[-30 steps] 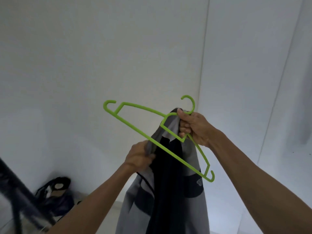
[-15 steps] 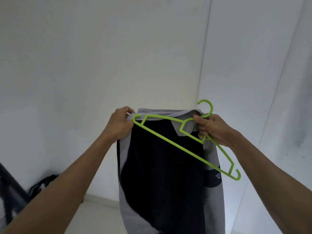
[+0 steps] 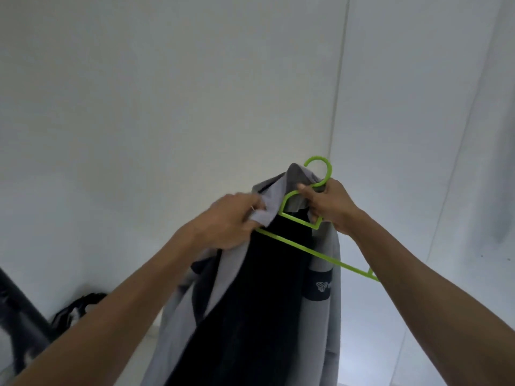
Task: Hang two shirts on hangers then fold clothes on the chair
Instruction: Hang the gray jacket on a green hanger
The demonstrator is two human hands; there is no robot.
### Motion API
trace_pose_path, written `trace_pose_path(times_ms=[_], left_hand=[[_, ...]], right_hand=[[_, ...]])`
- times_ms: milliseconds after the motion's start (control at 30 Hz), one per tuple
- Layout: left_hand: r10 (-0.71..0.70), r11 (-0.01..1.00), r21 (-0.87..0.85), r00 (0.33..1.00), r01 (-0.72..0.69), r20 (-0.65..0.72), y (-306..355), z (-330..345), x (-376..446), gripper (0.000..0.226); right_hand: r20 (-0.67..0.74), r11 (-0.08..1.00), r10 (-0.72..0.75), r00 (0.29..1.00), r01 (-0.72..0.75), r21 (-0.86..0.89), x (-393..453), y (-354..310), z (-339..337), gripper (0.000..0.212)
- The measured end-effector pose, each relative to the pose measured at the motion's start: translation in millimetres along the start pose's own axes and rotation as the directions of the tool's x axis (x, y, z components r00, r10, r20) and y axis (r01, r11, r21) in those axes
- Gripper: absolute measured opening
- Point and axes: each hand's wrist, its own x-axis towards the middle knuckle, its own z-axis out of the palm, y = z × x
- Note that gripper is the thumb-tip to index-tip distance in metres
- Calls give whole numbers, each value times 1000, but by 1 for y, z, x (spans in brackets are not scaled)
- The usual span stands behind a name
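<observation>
A grey and black shirt (image 3: 259, 296) hangs in front of me at chest height, draped over a lime green plastic hanger (image 3: 320, 253). My right hand (image 3: 328, 207) grips the hanger just under its hook, along with the shirt's collar. My left hand (image 3: 228, 221) is closed on the grey fabric at the shirt's left shoulder, which covers the hanger's left arm. The hanger's right arm sticks out bare, down toward my right forearm. A dark sleeve band with a small white logo (image 3: 320, 285) shows on the right side.
White walls meet in a corner (image 3: 338, 79) just behind the shirt. A dark bag (image 3: 75, 307) lies on the floor at the lower left, beside a black slanted bar (image 3: 19, 310). Pale fabric hangs at the far right edge (image 3: 501, 162).
My left hand moved right toward the collar, pulling the shirt's left shoulder over the hanger's left arm. The spread shirt has gathered narrower. My right hand kept its grip at the hook.
</observation>
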Motion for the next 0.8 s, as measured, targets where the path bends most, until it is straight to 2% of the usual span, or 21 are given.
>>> trace_pose_path(times_ms=[67,100,133,167,200,233,267,300,367,400,433,533,600,667,733,800], left_hand=[[-27,971,-212,938,106,344,4,5,-11,27],[-5,920,-362,928,150,372,1,5,-15,30],[-21,849,-506,967,150,252,-3,6,-17,33],[-109,805,-586,994,91,5,-14,9,-14,38],[-194,835,-550,939,6,-283,-27,11,-7,40],[-206,921,-390,842,-5,-498,-40,13,1,37],[-145,978,-207,791,24,-595,-50,14,8,33],[-91,995,-93,823,46,-560,-58,14,13,34],[-132,991,-78,931,112,-341,-62,16,21,49],[-189,981,-88,949,172,-251,-59,18,23,59],[-221,975,-48,950,216,-222,-53,20,24,67],[-217,969,44,918,245,-332,-44,23,28,78],[-215,971,12,895,238,-391,-49,18,26,79],[-213,976,-55,882,209,-421,-50,9,28,75],[-175,985,-76,883,157,-436,-43,2,33,72],[-134,991,-61,891,120,-434,-34,0,39,74]], right_hand=[[67,999,-16,998,14,29,-4,-10,13,31],[100,999,-21,995,16,51,-7,-17,17,28],[134,998,-24,991,15,68,-10,-23,19,25],[170,997,-27,985,14,78,-12,-28,21,23],[203,997,-31,979,15,81,-15,-33,23,23],[231,997,-38,972,20,80,-17,-38,25,24],[248,997,-46,968,28,78,-20,-42,27,24],[260,996,-57,964,36,83,-20,-45,29,22],[275,994,-76,959,52,93,-21,-51,35,19],[279,994,-80,957,57,91,-21,-52,37,19],[287,995,-80,955,57,87,-21,-52,38,20],[382,994,-43,923,-1,113,-21,-55,30,21],[536,986,71,841,-139,88,-18,-56,13,26],[622,963,179,762,-264,46,-14,-53,-4,32],[601,976,207,772,-204,-74,-15,-50,-7,28],[511,962,195,837,-62,-265,-19,-49,3,23]])
